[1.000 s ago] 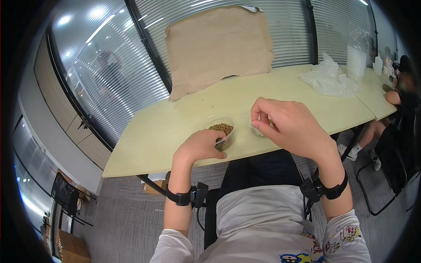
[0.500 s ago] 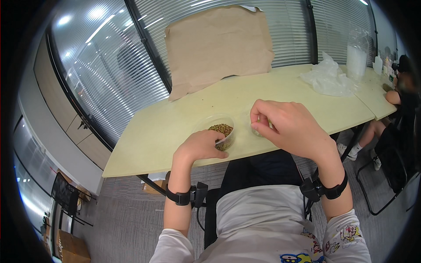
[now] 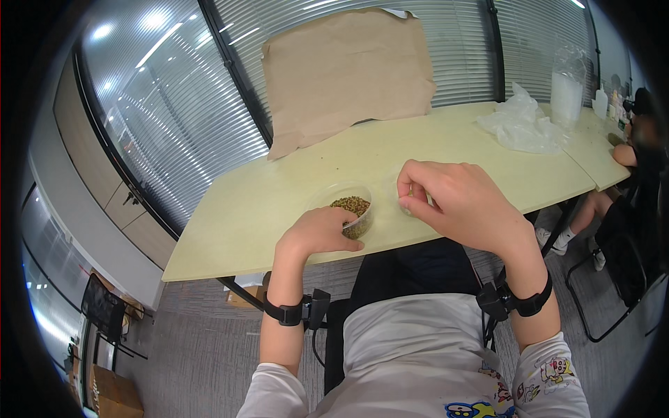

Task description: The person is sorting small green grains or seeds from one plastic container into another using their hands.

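Observation:
A round clear plastic bowl sits near the table's front edge, partly filled with small brown and greenish grains or beans. My left hand grips its near-left rim, with the fingers over the inner side and the thumb outside. To the right of the bowl, my right hand is raised with thumb and index finger pinched together. Whatever sits between those fingertips is too small to make out. Beneath and behind them shows part of a second clear container, mostly hidden by the hand.
The pale yellow table carries a crumpled clear plastic bag and a tall translucent container at the back right. A brown paper sheet stands along the far edge. Another person sits at the right.
Both hands stay almost in place. The right fingertips have shifted very slightly over the second container; the left hand keeps its grip on the bowl.

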Available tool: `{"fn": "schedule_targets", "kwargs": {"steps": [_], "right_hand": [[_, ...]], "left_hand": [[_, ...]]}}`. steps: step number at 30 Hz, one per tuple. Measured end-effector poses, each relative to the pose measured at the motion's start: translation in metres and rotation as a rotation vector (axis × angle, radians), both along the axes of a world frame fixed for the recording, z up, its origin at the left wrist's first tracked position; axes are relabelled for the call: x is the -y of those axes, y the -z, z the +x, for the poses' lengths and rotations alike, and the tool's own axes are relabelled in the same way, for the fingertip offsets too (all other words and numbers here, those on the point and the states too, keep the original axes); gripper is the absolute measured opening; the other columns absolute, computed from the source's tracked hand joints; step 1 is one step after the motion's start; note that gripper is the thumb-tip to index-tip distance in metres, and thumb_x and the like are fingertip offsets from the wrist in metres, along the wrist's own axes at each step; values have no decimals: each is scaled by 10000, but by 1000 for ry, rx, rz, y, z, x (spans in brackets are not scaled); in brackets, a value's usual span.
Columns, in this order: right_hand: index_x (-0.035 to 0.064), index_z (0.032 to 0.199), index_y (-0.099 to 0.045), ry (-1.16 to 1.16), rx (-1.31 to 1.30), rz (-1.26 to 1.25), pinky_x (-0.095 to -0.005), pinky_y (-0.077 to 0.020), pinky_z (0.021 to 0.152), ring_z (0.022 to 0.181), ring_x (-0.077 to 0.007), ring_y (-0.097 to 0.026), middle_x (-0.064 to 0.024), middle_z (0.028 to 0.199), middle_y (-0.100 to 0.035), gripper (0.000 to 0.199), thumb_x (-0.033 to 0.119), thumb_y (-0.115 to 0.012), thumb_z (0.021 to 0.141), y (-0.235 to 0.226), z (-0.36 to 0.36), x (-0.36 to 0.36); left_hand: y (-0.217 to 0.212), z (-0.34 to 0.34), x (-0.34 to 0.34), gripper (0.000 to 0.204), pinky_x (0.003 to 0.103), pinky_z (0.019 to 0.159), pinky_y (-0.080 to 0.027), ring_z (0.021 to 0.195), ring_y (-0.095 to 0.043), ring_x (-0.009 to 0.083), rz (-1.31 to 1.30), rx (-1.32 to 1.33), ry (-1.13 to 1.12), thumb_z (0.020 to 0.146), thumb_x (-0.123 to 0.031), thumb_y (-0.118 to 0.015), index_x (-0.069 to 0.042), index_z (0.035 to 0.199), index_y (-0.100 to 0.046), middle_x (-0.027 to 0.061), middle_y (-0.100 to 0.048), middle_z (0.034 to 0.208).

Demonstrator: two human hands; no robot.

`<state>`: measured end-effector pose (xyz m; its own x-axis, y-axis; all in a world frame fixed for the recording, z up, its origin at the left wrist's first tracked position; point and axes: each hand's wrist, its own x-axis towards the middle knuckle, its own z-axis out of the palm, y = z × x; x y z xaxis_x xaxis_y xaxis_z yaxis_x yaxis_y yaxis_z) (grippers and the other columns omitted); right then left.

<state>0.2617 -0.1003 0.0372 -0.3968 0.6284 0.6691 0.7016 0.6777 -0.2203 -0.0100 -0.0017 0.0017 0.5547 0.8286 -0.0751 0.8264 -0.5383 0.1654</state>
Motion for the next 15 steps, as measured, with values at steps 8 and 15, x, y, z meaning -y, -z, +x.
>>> {"fn": "schedule_targets", "kwargs": {"steps": [8, 15], "right_hand": [[91, 992, -630, 10, 13, -4, -419, -492, 639, 710, -298, -673, -73, 772, -674, 109, 165, -707, 973, 0, 0, 1], [84, 966, -616, -8, 18, 0, -440, -496, 638, 711, -332, -667, -93, 770, -675, 107, 167, -678, 990, -2, -2, 3]], "left_hand": [[-3, 3, 2, 457, 441, 811, -533, 873, -686, 360, -7, -29, -6, 836, -465, -833, -76, 1059, -743, 168, -730, 909], [-2, 2, 2, 421, 448, 810, -535, 878, -688, 374, 8, -26, 12, 867, -443, -815, -74, 1056, -739, 175, -733, 917]]}}
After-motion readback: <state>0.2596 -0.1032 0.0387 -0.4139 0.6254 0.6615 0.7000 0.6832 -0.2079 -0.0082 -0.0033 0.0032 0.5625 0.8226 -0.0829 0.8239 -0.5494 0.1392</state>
